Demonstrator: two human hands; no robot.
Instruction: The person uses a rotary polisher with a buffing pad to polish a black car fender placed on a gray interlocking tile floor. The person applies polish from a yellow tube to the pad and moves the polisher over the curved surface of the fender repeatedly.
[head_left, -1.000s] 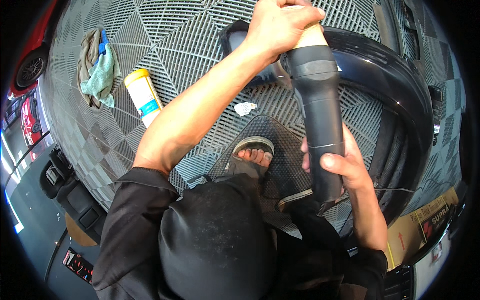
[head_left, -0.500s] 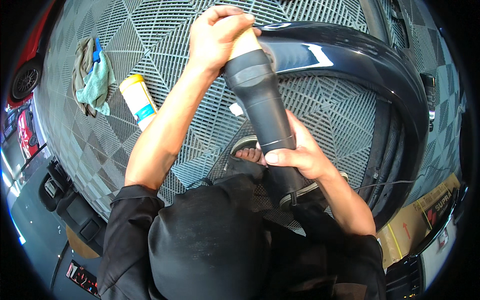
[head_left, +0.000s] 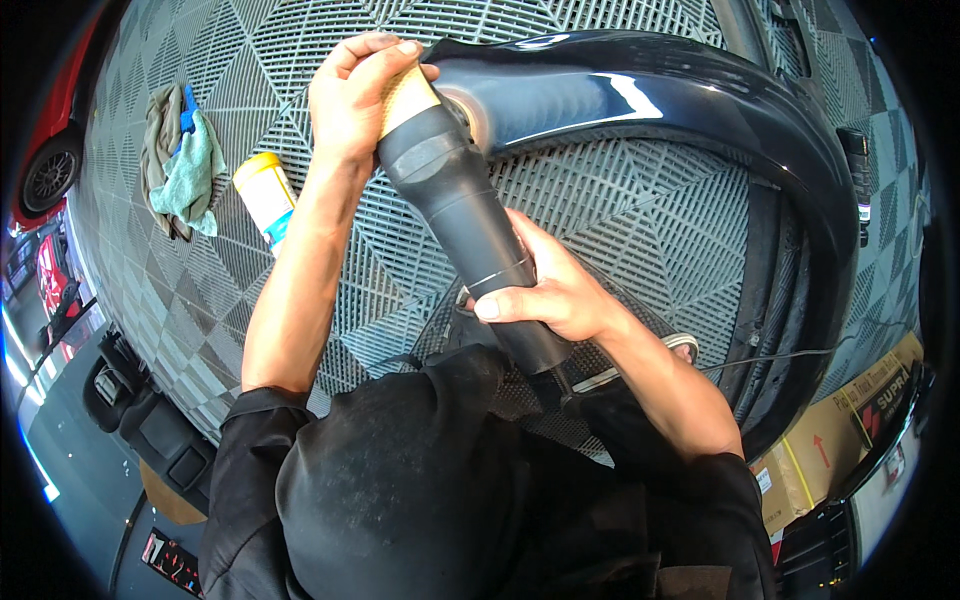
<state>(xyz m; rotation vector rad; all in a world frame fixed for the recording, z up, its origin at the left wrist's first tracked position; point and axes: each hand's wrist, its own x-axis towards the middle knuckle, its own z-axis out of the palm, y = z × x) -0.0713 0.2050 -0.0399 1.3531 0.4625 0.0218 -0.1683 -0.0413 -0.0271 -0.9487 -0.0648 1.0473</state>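
Observation:
Both my hands hold a corded power polisher (head_left: 462, 225) with a long black body and a yellow head. My left hand (head_left: 343, 100) is closed over the yellow head, its thumb on top. Lower down, my right hand (head_left: 555, 292) wraps round the rear of the black body. The tool's head sits over the left end of a glossy dark car fender (head_left: 690, 105), beside a dull, brownish worn patch (head_left: 470, 112). What lies under the head is hidden, so I cannot tell whether it touches the panel.
Grey slatted floor tiles (head_left: 640, 215) lie beneath. To the left are a yellow-capped white canister (head_left: 262, 190) and a teal cloth (head_left: 188, 175). A black bottle (head_left: 858, 185) stands beyond the fender's right side, a cardboard box (head_left: 810, 455) at lower right. The tool's cord (head_left: 770, 357) runs rightward.
Both hands have moved left with the polisher, its head shifting left and slightly down. The worn patch on the fender's end shows more now.

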